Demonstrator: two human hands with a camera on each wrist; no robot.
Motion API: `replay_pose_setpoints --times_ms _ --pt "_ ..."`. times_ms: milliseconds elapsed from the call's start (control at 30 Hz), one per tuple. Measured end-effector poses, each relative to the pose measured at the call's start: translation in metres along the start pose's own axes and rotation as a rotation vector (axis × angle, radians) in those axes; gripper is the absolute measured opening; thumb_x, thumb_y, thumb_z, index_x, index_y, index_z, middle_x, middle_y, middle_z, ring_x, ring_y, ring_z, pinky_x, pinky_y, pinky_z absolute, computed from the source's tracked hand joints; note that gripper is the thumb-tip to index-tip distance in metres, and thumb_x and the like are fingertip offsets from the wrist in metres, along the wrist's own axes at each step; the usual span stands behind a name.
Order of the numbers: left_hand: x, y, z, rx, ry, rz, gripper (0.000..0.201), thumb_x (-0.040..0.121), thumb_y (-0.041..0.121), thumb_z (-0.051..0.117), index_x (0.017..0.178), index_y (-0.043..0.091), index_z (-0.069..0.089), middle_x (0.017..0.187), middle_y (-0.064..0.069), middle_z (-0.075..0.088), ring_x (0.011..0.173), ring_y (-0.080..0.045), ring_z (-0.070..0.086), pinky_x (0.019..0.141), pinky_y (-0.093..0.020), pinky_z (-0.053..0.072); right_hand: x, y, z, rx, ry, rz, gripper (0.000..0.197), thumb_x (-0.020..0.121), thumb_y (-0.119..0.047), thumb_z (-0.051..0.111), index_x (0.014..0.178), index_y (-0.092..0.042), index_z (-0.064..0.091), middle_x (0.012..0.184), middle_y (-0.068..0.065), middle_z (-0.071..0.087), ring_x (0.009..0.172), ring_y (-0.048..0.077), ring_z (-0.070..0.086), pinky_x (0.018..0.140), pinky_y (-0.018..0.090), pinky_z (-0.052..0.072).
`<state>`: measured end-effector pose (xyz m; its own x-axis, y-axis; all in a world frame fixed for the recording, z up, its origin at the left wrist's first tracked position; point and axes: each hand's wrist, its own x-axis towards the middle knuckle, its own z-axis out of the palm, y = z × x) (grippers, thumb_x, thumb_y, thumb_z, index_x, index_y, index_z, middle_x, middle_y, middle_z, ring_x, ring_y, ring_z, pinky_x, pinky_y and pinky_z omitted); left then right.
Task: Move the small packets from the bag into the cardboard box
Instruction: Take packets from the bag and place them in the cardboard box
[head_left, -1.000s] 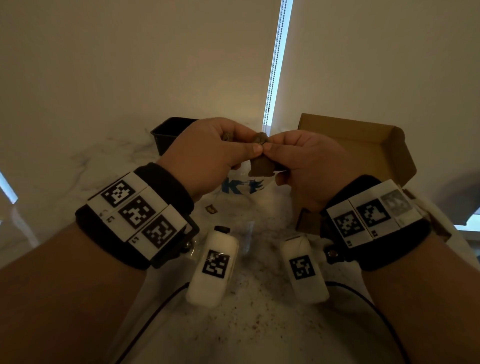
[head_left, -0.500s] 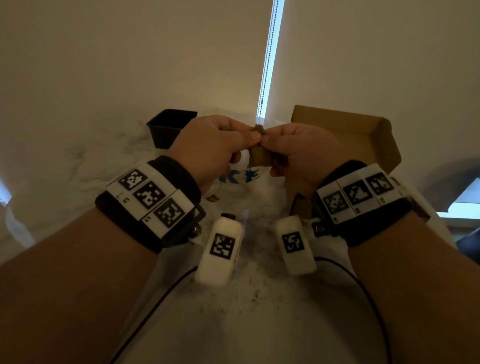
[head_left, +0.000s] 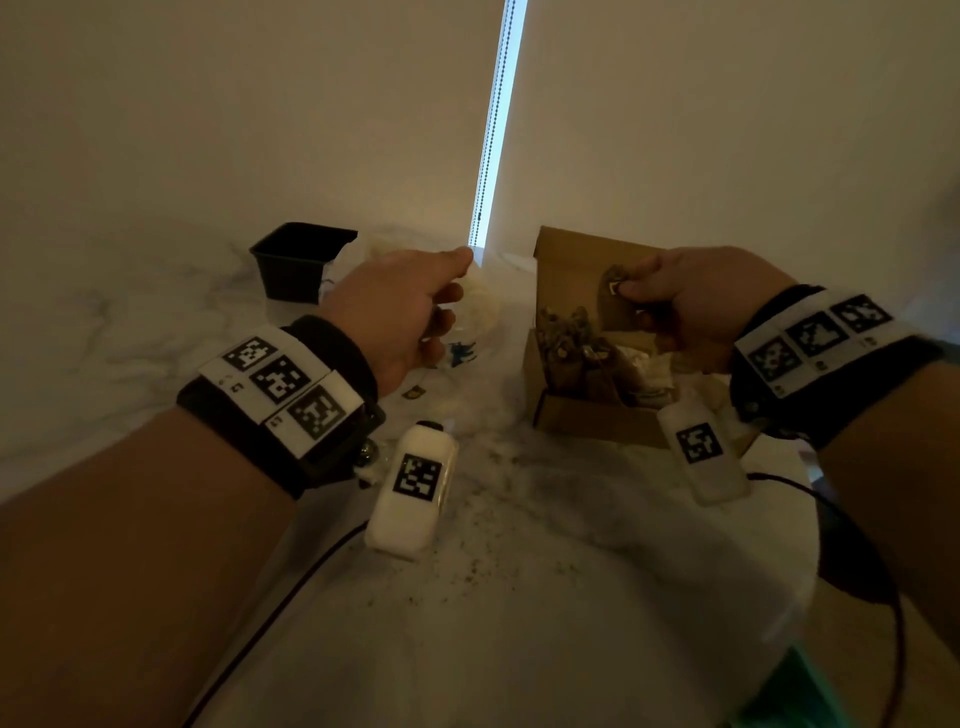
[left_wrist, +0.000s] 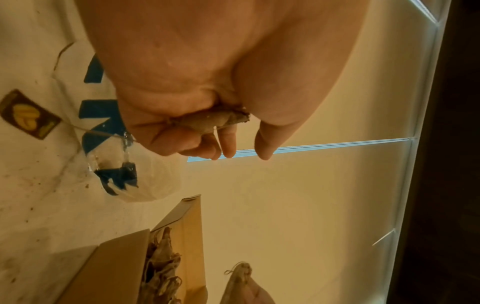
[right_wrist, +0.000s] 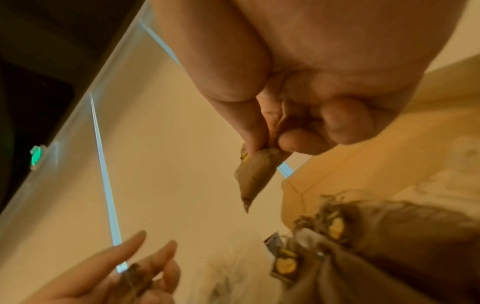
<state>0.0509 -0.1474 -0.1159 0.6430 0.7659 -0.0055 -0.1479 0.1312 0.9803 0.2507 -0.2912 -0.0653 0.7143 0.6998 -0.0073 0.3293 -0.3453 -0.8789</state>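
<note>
Right hand (head_left: 691, 306) pinches a packet (head_left: 615, 299) above the open box (head_left: 587, 415), which holds more packets. Left hand (head_left: 400, 312), over the bag (head_left: 478, 312), fingers curled on another packet (left_wrist: 210, 121). Both on worktop (head_left: 519, 597).

black wristbands (head_left: 291, 415), white marker tags (checkered) — trailing black cables (head_left: 270, 613)

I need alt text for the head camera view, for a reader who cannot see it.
The right hand pinches a small brown packet over the open cardboard box of packets. The left hand hovers over the clear bag, beside a black tub.
</note>
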Motion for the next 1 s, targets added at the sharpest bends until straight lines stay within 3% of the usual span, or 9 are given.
replay_pose_setpoints --times_ms 133,200,300,367,467,600,700,833,1000 --pt "0.001 -0.001 0.000 0.001 0.025 0.000 0.027 0.095 0.040 0.063 0.111 0.019 0.064 0.089 0.004 0.060 0.066 -0.009 0.052 0.048 -0.023 0.042 0.004 0.000 -0.004 -0.135 0.036 0.077 0.006 0.092 -0.009 0.063 0.097 -0.010 0.060 0.071 0.009 0.057 0.043 0.012 0.051 0.040 0.022 0.041" --pt "0.002 -0.002 -0.001 0.006 0.045 -0.005 0.027 0.095 0.040 0.063 0.112 0.020 0.064 0.091 0.004 0.060 0.067 -0.009 0.052 0.047 -0.022 0.042 0.006 0.001 0.000 -0.175 -0.011 0.116 0.004 0.092 -0.006 0.062 0.093 -0.005 0.058 0.072 0.012 0.055 0.048 0.015 0.051 0.044 0.026 0.042" --pt "0.003 -0.002 -0.002 0.017 0.051 -0.016 0.025 0.095 0.041 0.063 0.111 0.021 0.064 0.091 0.005 0.060 0.069 -0.009 0.052 0.047 -0.022 0.043 0.012 -0.001 0.011 -0.248 -0.081 0.150 0.005 0.092 -0.006 0.062 0.088 -0.003 0.060 0.076 0.011 0.057 0.065 0.019 0.054 0.059 0.032 0.048" --pt "0.004 -0.002 -0.003 0.014 0.050 -0.023 0.027 0.095 0.041 0.063 0.112 0.021 0.064 0.092 0.004 0.061 0.070 -0.009 0.053 0.047 -0.022 0.044 0.015 -0.006 0.020 -0.300 -0.089 0.168 0.005 0.092 -0.007 0.062 0.091 -0.002 0.061 0.077 0.011 0.061 0.077 0.023 0.059 0.075 0.036 0.055" --pt "0.005 -0.002 -0.003 0.018 0.051 -0.029 0.027 0.095 0.043 0.062 0.111 0.021 0.065 0.094 0.004 0.061 0.070 -0.009 0.053 0.048 -0.022 0.044 0.016 -0.011 0.030 -0.408 -0.110 0.199 0.009 0.093 -0.007 0.061 0.098 0.000 0.060 0.083 0.013 0.063 0.092 0.029 0.064 0.094 0.043 0.053" --pt "0.001 0.001 -0.003 -0.052 0.015 -0.076 0.033 0.095 0.050 0.058 0.105 0.019 0.065 0.093 0.001 0.060 0.066 -0.011 0.055 0.047 -0.024 0.044 0.015 -0.015 0.032 -0.623 -0.128 0.147 0.014 0.091 -0.015 0.065 0.095 -0.002 0.063 0.089 0.014 0.068 0.084 0.028 0.065 0.088 0.041 0.056" --pt "-0.003 0.006 -0.006 -0.162 -0.024 -0.140 0.050 0.094 0.061 0.049 0.109 0.016 0.066 0.091 -0.003 0.062 0.067 -0.016 0.058 0.048 -0.025 0.046 0.015 -0.022 0.023 -0.684 -0.045 0.023 0.021 0.087 -0.023 0.069 0.095 -0.004 0.065 0.078 0.011 0.065 0.067 0.023 0.059 0.066 0.033 0.053" --pt "-0.008 0.012 -0.010 -0.251 -0.076 -0.167 0.067 0.090 0.072 0.042 0.111 0.013 0.066 0.095 -0.008 0.063 0.071 -0.021 0.059 0.053 -0.028 0.047 0.006 -0.038 0.027 -0.439 -0.005 -0.155 0.019 0.085 -0.023 0.070 0.094 -0.007 0.065 0.071 0.010 0.059 0.057 0.020 0.052 0.054 0.030 0.044" --pt "-0.011 0.019 -0.012 -0.303 -0.143 -0.132 0.085 0.084 0.080 0.036 0.125 0.010 0.061 0.106 -0.014 0.064 0.074 -0.025 0.062 0.061 -0.032 0.046 -0.007 -0.049 0.071 -0.069 -0.194 -0.262 0.004 0.085 -0.018 0.071 0.087 -0.015 0.073 0.069 0.002 0.063 0.056 0.013 0.054 0.049 0.025 0.045"
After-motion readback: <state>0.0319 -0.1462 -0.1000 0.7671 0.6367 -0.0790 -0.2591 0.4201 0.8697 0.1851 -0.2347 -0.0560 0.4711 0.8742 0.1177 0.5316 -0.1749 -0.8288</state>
